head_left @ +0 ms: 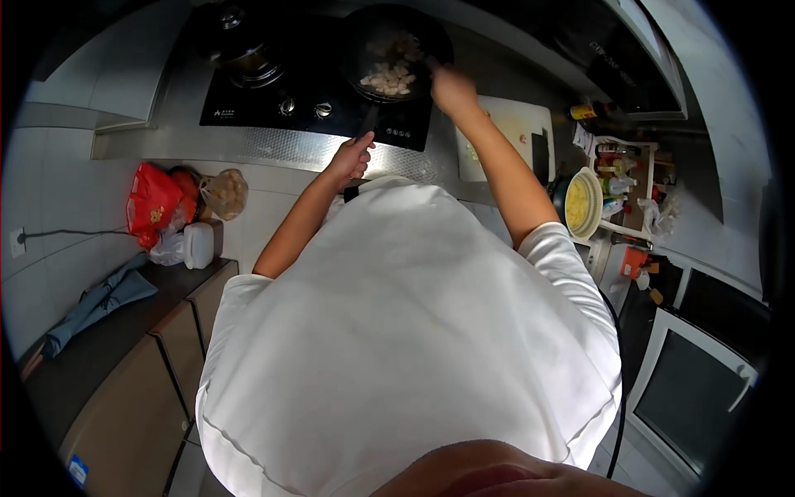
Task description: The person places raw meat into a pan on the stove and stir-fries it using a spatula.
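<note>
My left hand point(354, 157) is closed around the dark handle point(369, 121) of a black frying pan point(356, 41). The pan sits over the right side of the stove. Pale chopped pieces of food point(387, 80), perhaps meat, lie inside it, thickest near the handle side. At the pan's right rim, my right hand point(454, 89) is closed and slightly blurred. A short bit of a thin utensil shows at its fingers, but its kind is hidden.
A lidded pot point(252, 65) stands on the left of the black stove point(315, 124). Right of it lies a white cutting board point(497, 124) with a dark-bladed item point(540, 156). Farther right are a colander point(593, 187) of yellow food and a bottle rack point(636, 178). Bags point(153, 203) sit left.
</note>
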The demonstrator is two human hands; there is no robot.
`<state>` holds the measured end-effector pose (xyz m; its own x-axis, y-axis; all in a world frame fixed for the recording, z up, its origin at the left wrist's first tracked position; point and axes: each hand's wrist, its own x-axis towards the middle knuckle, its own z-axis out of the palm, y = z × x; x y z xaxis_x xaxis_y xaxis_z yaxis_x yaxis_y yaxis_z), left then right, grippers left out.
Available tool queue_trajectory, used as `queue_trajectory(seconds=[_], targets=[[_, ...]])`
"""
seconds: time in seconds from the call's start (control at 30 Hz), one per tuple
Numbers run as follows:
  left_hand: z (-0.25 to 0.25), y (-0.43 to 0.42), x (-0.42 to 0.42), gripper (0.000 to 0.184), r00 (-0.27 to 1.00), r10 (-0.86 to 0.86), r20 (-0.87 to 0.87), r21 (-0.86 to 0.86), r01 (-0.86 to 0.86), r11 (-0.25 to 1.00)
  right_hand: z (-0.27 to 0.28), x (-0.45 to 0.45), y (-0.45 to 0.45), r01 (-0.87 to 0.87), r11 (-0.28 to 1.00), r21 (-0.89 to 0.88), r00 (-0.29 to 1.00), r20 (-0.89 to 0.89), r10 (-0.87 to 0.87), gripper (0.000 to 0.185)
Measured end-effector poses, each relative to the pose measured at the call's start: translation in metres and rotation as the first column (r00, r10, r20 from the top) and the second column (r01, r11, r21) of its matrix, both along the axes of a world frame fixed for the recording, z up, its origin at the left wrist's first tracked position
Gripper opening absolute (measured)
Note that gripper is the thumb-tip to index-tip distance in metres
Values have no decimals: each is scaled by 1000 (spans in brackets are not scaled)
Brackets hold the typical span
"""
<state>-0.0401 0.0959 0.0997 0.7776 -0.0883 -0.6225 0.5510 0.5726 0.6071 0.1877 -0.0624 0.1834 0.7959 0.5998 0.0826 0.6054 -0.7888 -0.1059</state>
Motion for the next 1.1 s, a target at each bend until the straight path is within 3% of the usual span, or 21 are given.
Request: queue_trajectory(seconds=[0.17,0.27,0.33,0.4,0.53,0.6,0.7,0.8,0.97,1.1], targets=[[-2,0,1,40,1000,-6,2,3,6,1000,108,-34,-41,-36,987,-157,999,-31,31,34],[1,0,0,40,1000,-17,-21,4,17,1000,122,-30,-50,-58,973,-224,998,-37,51,39],[5,0,1,39,999,-24,-28,13,24,1000,109,-24,-49,-72,968,-240,997,-35,65,38],[6,-1,0,39,1000,-27,-16,0,27,1000,68,-16,-43,-159,984,-78,977,134,168,27],[9,-2,2,38,999,-10,-31,22,11,1000,49,-19,-21,18,995,-100,999,37,-14,29],[9,-4,1,38,999,1,-55,34,1,999,19,-9,-16,95,995,0,995,1,-95,31],[8,-4,0,38,999,0,-48,24,1,1000,-6,-8,-12,13,1000,5,997,80,-14,37],[8,-2,0,37,999,-3,-51,26,4,1000,34,-19,-34,-48,999,-2,999,10,48,39],[8,-1,0,37,999,-15,-42,3,15,1000,100,-27,-66,-63,993,-95,996,61,69,39],[9,-2,1,38,998,-22,-53,10,23,1000,59,-12,-62,-125,982,-144,982,124,143,37]])
